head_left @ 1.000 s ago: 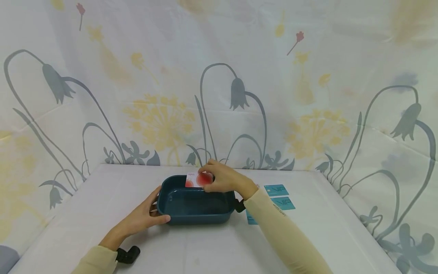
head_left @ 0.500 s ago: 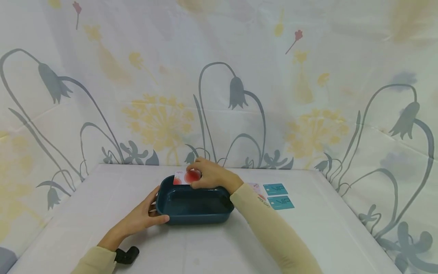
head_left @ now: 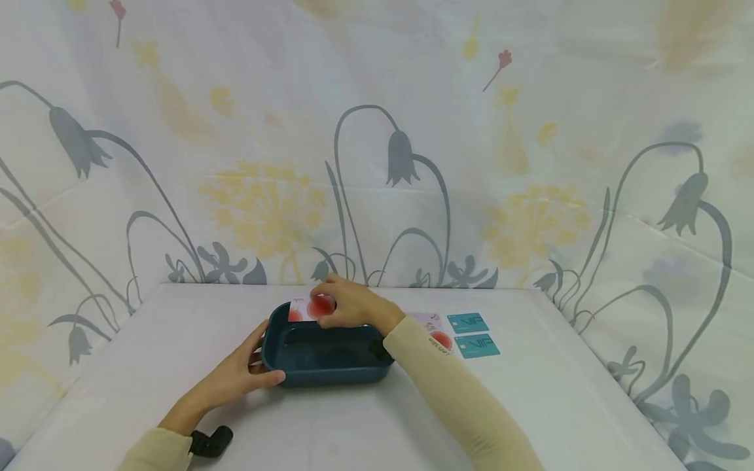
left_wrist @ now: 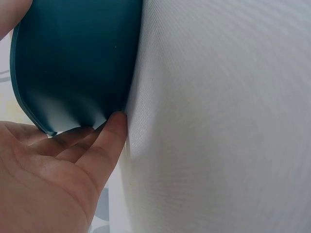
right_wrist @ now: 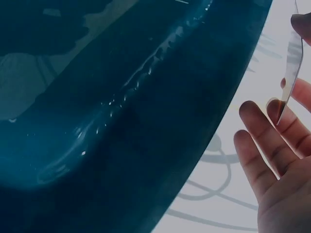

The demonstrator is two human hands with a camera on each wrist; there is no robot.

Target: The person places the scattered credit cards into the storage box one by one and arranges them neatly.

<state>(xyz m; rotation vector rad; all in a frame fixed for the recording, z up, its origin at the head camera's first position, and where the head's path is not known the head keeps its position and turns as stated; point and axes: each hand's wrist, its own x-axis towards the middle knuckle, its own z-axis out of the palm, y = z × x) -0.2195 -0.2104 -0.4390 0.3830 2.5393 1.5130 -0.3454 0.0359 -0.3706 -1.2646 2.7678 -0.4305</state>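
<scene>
A dark teal rectangular dish point(head_left: 326, 376) sits on the white table. My left hand point(head_left: 230, 376) holds its left end, thumb at the front wall and fingers along the side; the left wrist view shows the fingertips point(left_wrist: 116, 121) against the dish wall near the tabletop. Over the back rim of the dish, my right hand point(head_left: 353, 304) pinches a white card with red round prints point(head_left: 300, 309). Seen from the right wrist, the card point(right_wrist: 291, 63) is nearly edge-on between thumb and fingers, beside the glossy dish interior point(right_wrist: 146, 126).
Two teal VIP cards point(head_left: 468, 322) lie on the table right of the dish. Beside them are pink-and-white printed cards point(head_left: 438, 337), partly covered by the right sleeve. A flower-patterned cloth point(head_left: 377, 196) hangs behind the table's back edge.
My right hand has moved left along the back of the dish with the card pinched in it. The left hand keeps its hold on the dish. The head view has shifted slightly.
</scene>
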